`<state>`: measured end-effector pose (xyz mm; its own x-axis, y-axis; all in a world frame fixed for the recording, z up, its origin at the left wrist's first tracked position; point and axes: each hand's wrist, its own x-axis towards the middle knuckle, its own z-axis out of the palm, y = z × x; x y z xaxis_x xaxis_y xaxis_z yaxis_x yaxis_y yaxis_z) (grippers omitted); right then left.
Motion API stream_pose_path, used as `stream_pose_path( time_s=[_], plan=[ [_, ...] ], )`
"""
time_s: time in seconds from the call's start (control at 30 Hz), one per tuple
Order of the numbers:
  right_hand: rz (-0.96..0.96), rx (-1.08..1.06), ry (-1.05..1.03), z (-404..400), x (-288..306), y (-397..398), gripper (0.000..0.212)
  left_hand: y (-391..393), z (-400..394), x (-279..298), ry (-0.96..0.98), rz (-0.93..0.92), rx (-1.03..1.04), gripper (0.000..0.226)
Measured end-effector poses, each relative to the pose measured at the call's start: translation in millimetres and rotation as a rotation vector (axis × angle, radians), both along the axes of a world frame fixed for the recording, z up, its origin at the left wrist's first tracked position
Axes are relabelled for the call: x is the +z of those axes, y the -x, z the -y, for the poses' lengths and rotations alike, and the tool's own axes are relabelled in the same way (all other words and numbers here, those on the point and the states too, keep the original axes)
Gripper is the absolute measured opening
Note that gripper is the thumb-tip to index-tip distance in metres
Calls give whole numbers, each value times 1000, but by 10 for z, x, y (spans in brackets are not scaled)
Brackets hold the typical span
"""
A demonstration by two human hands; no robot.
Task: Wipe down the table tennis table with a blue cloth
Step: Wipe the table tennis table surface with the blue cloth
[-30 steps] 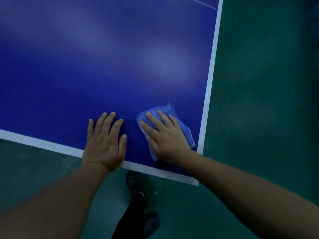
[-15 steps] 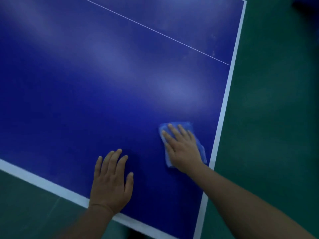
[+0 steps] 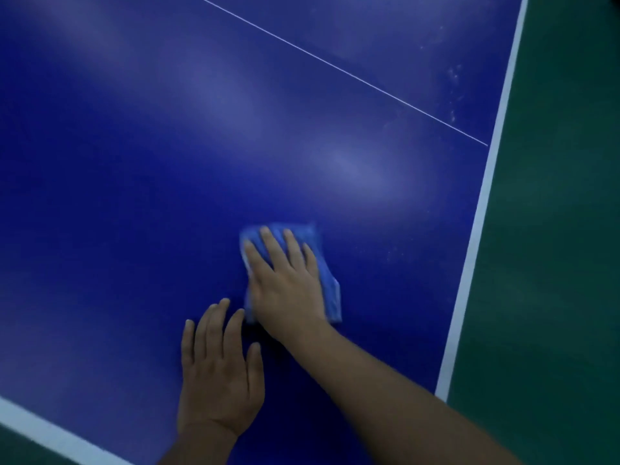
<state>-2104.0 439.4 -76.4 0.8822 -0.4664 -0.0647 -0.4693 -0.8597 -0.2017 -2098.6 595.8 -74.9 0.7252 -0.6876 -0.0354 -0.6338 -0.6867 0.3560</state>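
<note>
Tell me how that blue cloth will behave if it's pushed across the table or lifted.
The blue cloth looks soft and folded, so lifted it would likely droop and unfold. Pressed flat under the right hand, it probably slides easily on the glossy table. Pushed from one edge alone, it may bunch.

I can read no words, numbers or brand marks anywhere on the dark blue table tennis table (image 3: 167,162) under my hands; its only markings are plain white edge bands and one thin white line.
</note>
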Motion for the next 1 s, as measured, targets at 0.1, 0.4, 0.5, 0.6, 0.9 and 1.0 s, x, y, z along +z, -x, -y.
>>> stream_pose_path(
  time_s=[0.1, 0.4, 0.5, 0.6, 0.9, 1.0],
  plan=[
    [-18, 18, -49, 218, 20, -522, 52, 7, 24, 15, -62, 19, -13, 58],
    [-128, -668, 52, 2184, 165, 1077, 52, 13, 49, 23, -202, 58, -63, 61],
    [-92, -607, 171, 1605, 89, 814, 56, 21, 60, 47, -198, 60, -56, 61],
    [-78, -96, 144, 794, -13, 847, 55, 20, 73, 69, -181, 62, -43, 61],
    [-91, -493, 107, 2278, 102, 1619, 49, 47, 69, 72, -105, 57, -15, 60],
    [-54, -333, 137, 1618, -5, 1797, 49, 41, 59, 76, -89, 53, -16, 60]
  ],
)
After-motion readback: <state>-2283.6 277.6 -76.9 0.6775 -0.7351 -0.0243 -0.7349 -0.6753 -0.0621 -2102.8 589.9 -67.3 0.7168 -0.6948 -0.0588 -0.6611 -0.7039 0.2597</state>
